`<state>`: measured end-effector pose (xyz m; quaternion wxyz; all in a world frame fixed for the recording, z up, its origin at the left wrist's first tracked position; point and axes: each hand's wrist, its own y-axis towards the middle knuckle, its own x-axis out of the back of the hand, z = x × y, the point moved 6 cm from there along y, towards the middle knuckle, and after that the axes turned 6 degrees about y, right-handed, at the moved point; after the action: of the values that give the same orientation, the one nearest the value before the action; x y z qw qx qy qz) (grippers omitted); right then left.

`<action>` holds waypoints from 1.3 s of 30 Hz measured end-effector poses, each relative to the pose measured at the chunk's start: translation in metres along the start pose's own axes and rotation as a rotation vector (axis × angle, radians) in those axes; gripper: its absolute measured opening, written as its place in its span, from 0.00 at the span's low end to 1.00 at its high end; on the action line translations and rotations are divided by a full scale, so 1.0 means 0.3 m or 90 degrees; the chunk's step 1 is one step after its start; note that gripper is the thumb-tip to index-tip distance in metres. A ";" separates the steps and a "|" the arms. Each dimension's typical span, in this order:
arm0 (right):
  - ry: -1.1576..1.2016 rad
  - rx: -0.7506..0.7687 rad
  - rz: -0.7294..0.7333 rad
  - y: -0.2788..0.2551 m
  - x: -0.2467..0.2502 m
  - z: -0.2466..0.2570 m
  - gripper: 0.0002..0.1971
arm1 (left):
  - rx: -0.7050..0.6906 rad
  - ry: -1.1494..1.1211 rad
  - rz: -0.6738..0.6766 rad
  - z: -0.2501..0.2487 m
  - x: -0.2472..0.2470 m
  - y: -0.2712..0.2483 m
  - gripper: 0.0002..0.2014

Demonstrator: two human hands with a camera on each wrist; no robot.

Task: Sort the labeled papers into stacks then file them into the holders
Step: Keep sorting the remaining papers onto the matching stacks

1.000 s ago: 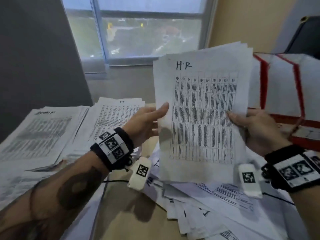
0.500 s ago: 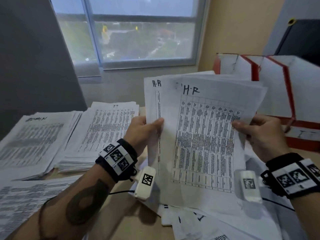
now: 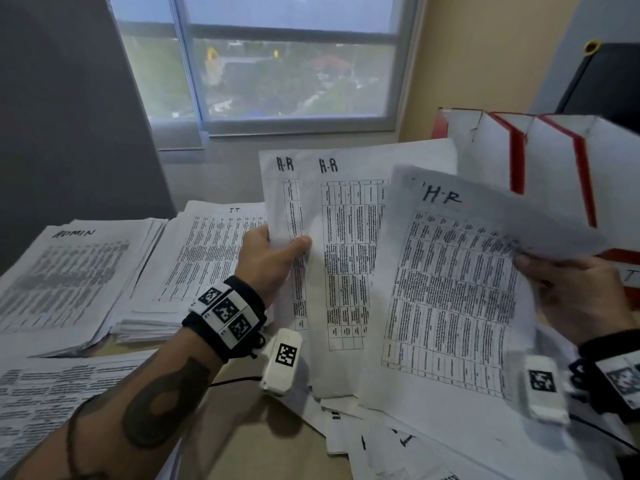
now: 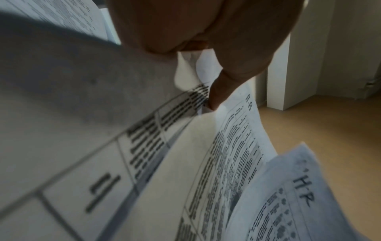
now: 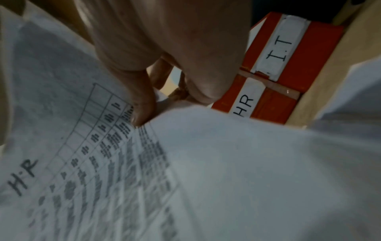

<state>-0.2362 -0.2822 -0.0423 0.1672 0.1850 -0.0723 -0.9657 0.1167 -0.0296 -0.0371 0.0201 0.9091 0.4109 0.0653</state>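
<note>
Left hand (image 3: 268, 259) pinches two H-R sheets (image 3: 346, 258) by their left edge, thumb on the front, held upright over the desk. Right hand (image 3: 575, 299) grips the front H-R sheet (image 3: 450, 299) at its right edge, thumb on top, sheet tilted and fanned to the right of the other two. Loose papers (image 3: 398, 441) lie beneath, near right. Far left: ADMIN stack (image 3: 65, 275); beside it, IT stack (image 3: 204, 258). Red holders (image 3: 554, 168) stand far right, labels HR (image 5: 246, 104) and I.T (image 5: 281, 47) facing the wrist camera.
</note>
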 end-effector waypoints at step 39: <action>0.072 -0.191 0.136 -0.032 -0.201 -0.040 0.37 | -0.035 -0.091 0.105 -0.064 -0.137 -0.062 0.12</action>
<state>-0.1816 -0.2531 -0.0351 0.2981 0.2032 0.0627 -0.9305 0.0734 -0.0484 -0.0241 0.0688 0.9414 0.3300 0.0126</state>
